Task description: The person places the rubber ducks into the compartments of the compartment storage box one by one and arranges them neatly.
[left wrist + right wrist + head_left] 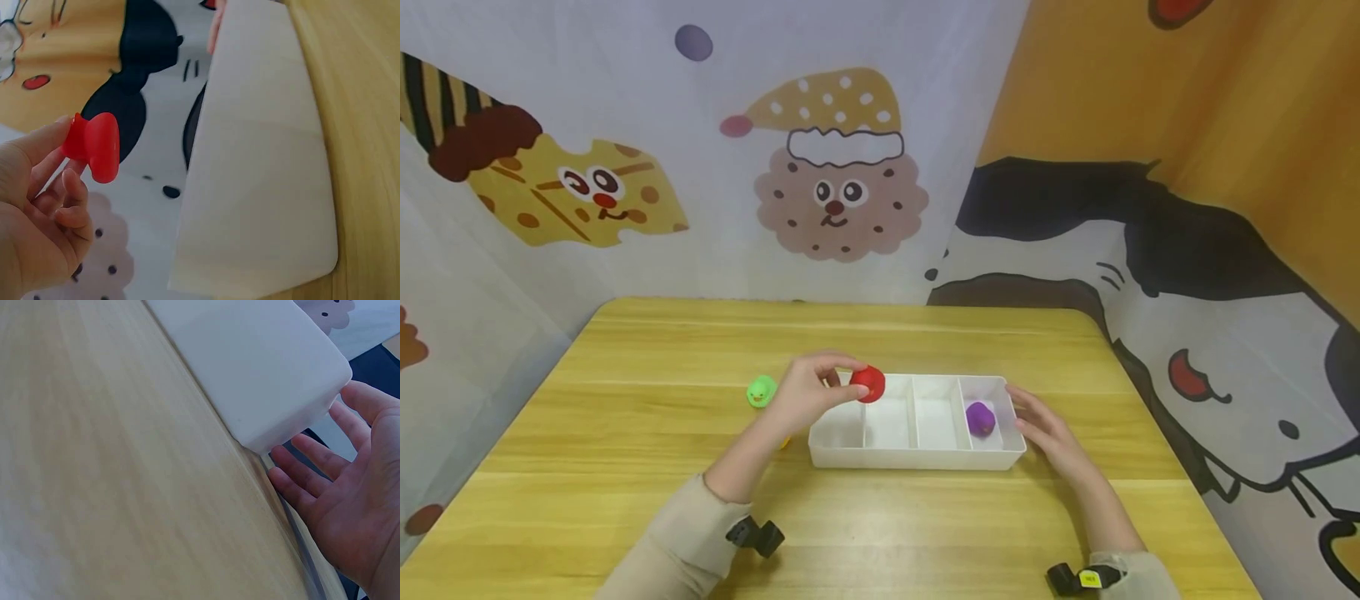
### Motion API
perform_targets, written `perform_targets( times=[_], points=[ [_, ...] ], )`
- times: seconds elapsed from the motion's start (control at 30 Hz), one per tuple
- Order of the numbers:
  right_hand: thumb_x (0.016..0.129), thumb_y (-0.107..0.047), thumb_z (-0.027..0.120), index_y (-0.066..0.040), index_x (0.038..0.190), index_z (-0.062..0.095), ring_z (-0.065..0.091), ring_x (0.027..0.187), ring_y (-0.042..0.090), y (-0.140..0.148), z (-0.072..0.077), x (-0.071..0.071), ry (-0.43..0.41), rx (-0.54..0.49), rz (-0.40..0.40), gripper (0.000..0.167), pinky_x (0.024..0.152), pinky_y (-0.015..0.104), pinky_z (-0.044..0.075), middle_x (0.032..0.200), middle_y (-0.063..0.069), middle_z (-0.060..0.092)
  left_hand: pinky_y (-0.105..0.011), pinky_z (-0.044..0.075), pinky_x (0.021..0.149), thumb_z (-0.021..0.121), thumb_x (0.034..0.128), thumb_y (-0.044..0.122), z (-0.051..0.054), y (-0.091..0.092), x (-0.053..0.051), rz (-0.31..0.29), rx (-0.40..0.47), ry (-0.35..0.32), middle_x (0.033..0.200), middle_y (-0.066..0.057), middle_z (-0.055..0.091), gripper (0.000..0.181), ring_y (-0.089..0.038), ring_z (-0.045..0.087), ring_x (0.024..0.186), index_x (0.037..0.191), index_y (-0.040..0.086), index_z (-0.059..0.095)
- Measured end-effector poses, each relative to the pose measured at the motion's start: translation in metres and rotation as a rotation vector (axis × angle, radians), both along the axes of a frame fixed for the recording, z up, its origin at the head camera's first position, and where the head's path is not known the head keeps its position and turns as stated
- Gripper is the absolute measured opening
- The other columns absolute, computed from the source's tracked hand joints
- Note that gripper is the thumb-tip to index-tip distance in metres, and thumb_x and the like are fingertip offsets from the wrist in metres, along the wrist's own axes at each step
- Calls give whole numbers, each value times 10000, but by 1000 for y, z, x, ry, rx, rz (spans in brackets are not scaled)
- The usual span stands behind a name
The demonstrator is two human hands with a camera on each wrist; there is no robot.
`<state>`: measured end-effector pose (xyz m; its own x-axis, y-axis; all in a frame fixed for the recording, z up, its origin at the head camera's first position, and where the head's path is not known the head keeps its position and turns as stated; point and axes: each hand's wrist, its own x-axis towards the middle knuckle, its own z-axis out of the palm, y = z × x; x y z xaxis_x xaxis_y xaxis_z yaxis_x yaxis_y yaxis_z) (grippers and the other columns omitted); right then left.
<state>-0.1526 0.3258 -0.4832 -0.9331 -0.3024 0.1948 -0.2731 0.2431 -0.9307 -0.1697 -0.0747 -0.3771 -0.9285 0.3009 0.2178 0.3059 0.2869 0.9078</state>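
My left hand (807, 390) pinches a red rubber duck (868, 383) between thumb and fingertips, above the left part of a white divided box (917, 459). Seen from the left wrist, the red duck (100, 147) hangs clear of the box wall (262, 156). A purple rubber duck (981, 419) lies in the box's rightmost compartment. My right hand (1051, 429) touches the right end of the box; its fingers are loosely extended along the end wall (300, 422). On the table, left of the left hand, sits a green rubber duck (762, 391).
A small orange-yellow thing (786, 442) shows beside the left wrist, mostly hidden behind it. The wooden table (880, 517) bears all of this. A cloth with cartoon figures (842, 200) hangs behind the table and along its sides.
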Motion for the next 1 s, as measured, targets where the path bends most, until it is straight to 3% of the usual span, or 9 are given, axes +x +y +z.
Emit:
perform_targets(
  times=[0.33, 0.67, 1.0],
  points=[
    [988, -11, 464, 36, 1451, 316, 489, 1182, 66, 1, -2, -1, 7, -6, 17, 488, 934, 215, 401, 1429, 330, 327, -224, 374, 468, 803, 780, 112, -9, 34, -10, -150, -55, 4, 1066, 9, 662, 258, -157, 512, 616, 1032, 115, 745],
    [984, -71, 502, -17, 1460, 339, 497, 1165, 39, 0, -1, 1, -39, 11, -24, 506, 928, 219, 406, 1450, 274, 343, -233, 422, 499, 798, 785, 104, -19, 63, -20, -274, -115, 16, 1074, 13, 678, 291, -135, 505, 611, 1069, 112, 737],
    [980, -55, 502, -20, 1459, 342, 502, 1172, 59, 1, -2, -2, -38, 4, -24, 506, 934, 218, 402, 1448, 268, 351, -232, 431, 516, 802, 784, 115, -24, 83, -31, -309, -159, -44, 1090, 25, 677, 282, -123, 498, 594, 1058, 130, 740]
  ],
)
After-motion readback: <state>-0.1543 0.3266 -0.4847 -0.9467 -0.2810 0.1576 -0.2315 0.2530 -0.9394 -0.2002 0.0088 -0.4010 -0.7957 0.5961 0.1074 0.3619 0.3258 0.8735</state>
